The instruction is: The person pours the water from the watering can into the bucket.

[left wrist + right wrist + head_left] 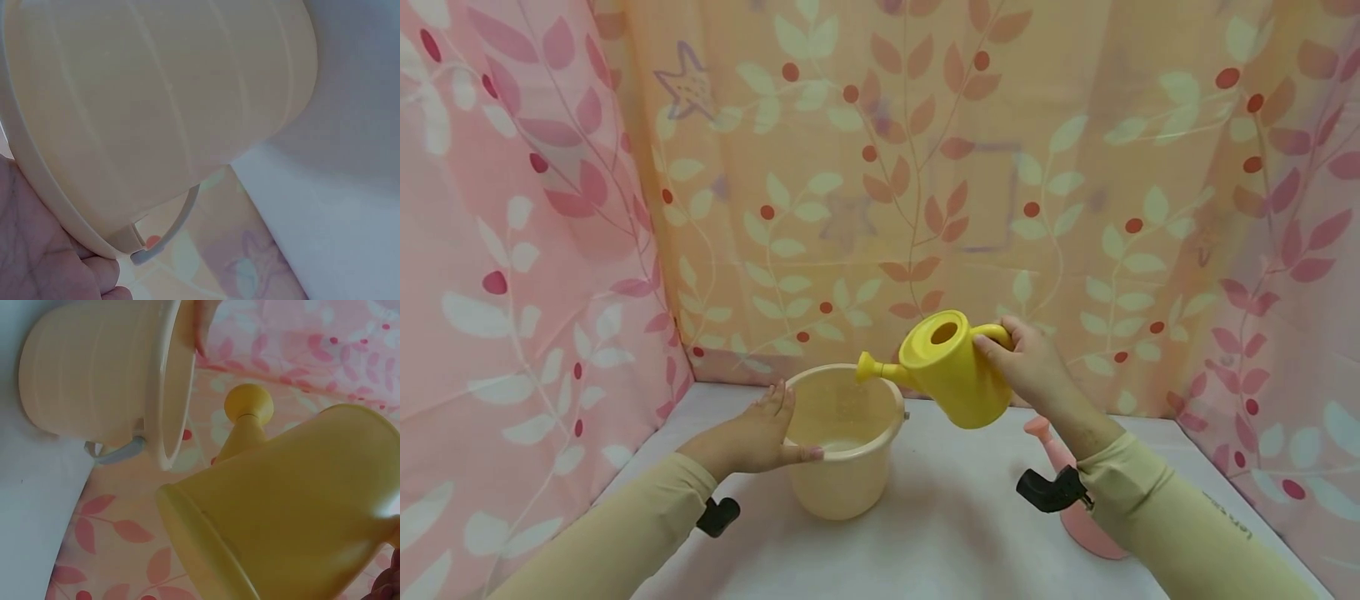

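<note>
My right hand point(1030, 358) grips the handle of a yellow watering can point(958, 375), which is held above the table and tilted left. The can's spout head point(868, 367) is over the right part of a cream bucket's rim. That bucket point(842, 483) stands upright on the table; I see no water in it. My left hand point(752, 433) rests against the bucket's left rim, thumb spread along the near edge and fingers extended along the side. In the left wrist view, the palm point(37, 244) lies by the rim, near the bucket's grey handle point(172, 237).
A pink watering can point(1093, 529) stands on the white table point(940, 533), partly hidden behind my right forearm. Patterned cloth walls point(917, 167) with leaves and red berries enclose the table at the back and both sides. Black wrist devices point(1048, 490) sit at both sleeves.
</note>
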Motion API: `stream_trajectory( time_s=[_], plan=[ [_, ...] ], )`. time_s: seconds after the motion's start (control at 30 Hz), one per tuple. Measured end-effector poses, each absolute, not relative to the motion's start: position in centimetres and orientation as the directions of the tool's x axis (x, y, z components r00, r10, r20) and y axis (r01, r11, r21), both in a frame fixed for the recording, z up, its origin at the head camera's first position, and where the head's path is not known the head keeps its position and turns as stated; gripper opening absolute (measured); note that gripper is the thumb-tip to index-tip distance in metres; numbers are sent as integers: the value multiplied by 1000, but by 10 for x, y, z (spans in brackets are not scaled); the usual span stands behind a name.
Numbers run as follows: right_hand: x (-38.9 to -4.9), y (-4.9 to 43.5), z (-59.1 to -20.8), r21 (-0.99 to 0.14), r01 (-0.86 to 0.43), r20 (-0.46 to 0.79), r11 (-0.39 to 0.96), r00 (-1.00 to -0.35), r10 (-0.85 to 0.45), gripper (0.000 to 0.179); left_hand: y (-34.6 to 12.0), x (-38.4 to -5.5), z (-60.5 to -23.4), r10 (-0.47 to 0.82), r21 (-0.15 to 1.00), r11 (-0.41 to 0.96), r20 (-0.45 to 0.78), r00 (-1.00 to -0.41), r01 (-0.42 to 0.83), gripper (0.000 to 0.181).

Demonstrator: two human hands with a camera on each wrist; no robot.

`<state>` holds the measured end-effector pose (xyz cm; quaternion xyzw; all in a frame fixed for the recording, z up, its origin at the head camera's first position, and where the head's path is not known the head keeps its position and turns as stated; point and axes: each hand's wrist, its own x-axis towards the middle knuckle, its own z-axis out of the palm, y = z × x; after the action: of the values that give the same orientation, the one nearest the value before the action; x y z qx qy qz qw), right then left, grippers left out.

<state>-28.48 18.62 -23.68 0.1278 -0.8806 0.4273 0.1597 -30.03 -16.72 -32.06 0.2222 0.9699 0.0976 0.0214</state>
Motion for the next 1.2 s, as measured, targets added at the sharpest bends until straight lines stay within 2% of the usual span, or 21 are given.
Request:
stream_trajectory(
  time_s=[0.27, 1.2],
  plan=[
    [-285, 187, -233, -672, -379, 408, 637, -906, -108, 35, -168, -301, -321, 433, 194, 885, -5, -901, 424, 115],
    [-289, 178, -239, -688, -396, 397, 609, -907, -141, 29, -167, -299, -321, 437, 218, 879, -12, -900, 424, 117]
  ],
)
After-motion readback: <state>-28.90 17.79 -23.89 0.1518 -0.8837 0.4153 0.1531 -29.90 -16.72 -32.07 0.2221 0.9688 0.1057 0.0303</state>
